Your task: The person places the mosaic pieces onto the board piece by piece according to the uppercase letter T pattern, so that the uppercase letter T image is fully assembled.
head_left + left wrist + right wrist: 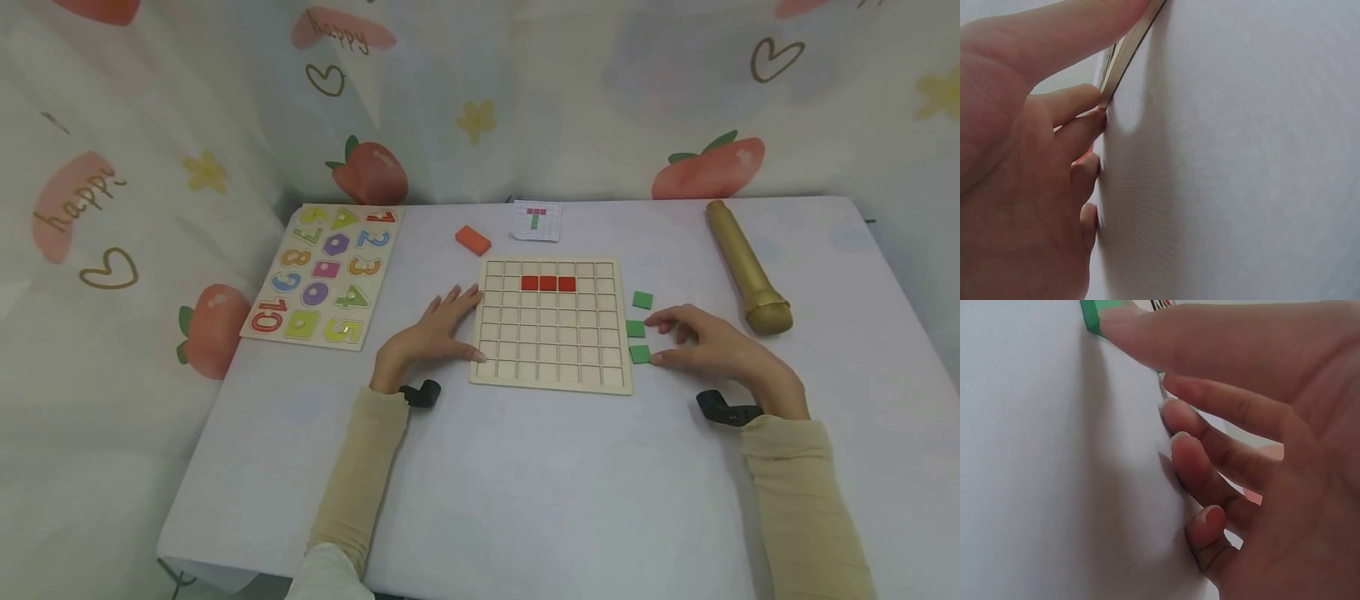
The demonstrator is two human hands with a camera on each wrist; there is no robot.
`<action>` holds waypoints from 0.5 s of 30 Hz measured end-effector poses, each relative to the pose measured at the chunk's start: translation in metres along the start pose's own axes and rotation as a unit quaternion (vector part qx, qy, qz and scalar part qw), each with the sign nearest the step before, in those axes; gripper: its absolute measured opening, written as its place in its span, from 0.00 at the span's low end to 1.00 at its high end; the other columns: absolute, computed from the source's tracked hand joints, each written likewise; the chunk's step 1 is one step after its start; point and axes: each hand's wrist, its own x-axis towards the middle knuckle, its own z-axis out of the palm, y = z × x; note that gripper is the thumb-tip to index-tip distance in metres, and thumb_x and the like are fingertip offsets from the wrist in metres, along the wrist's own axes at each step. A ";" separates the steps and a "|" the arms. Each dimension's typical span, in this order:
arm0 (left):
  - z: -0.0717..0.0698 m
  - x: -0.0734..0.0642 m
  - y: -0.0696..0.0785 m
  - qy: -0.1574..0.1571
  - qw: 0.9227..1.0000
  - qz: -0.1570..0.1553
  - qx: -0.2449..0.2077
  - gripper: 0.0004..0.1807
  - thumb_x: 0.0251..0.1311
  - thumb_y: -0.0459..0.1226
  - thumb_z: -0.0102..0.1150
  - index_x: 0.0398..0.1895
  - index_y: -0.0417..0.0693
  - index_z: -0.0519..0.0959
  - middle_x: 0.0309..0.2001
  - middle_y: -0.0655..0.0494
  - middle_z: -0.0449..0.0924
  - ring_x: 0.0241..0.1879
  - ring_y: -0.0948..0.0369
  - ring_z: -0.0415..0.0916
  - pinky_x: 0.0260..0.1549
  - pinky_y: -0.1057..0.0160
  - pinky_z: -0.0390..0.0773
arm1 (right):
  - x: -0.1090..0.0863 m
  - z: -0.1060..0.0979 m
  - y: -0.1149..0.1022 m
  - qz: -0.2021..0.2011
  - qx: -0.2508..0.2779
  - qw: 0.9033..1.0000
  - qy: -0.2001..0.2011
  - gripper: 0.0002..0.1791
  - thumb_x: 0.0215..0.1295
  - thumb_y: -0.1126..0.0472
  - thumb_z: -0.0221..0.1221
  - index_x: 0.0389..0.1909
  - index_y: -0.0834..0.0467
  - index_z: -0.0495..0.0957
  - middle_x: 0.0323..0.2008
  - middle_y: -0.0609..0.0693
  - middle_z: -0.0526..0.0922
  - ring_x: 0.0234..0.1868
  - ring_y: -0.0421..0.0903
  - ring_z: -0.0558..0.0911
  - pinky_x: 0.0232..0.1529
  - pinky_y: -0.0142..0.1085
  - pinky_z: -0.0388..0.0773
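A pale wooden grid board (551, 333) lies flat on the table, with three red square tiles (548, 283) side by side in its upper part. My left hand (431, 337) rests at the board's left edge, thumb on the lower left corner and fingertips by the upper edge. Off the board's right side, three green square tiles (642, 300) form a column. Fingers loosely bent and spread, my right hand (708, 346) reaches them; its thumb tip touches the lowest green tile (1092, 314), and the index fingertip is beside the middle one.
Behind the board lie an orange block (473, 240) and a small pattern card (536, 221) showing a T shape. A number and shape puzzle board (322, 277) is at the back left. To the right rests a gold microphone-shaped object (746, 267). A printed curtain (562, 100) borders the table.
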 end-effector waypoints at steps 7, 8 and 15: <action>0.000 0.000 0.002 0.000 1.000 0.001 -0.005 0.61 0.56 0.50 0.76 0.85 0.50 0.46 0.85 0.56 0.36 0.84 0.55 0.25 0.82 0.51 0.26 | 0.000 0.001 -0.004 -0.008 -0.005 1.000 0.008 0.25 0.59 0.56 0.74 0.55 0.59 0.79 0.51 0.58 0.78 0.50 0.52 0.72 0.47 0.40 0.70; 0.000 0.000 0.002 -0.001 1.000 0.001 -0.003 0.61 0.56 0.50 0.76 0.85 0.50 0.46 0.85 0.56 0.36 0.84 0.55 0.25 0.82 0.51 0.26 | 0.000 0.002 -0.005 -0.012 -0.006 1.000 0.010 0.24 0.59 0.56 0.74 0.53 0.59 0.79 0.51 0.58 0.78 0.50 0.53 0.72 0.47 0.41 0.70; 0.001 -0.001 0.003 0.001 1.000 -0.003 -0.001 0.61 0.56 0.50 0.75 0.85 0.51 0.45 0.85 0.56 0.37 0.84 0.56 0.25 0.82 0.53 0.26 | 0.001 0.008 -0.012 -0.046 -0.016 0.998 0.025 0.19 0.59 0.59 0.74 0.50 0.56 0.83 0.45 0.54 0.80 0.47 0.50 0.74 0.46 0.40 0.71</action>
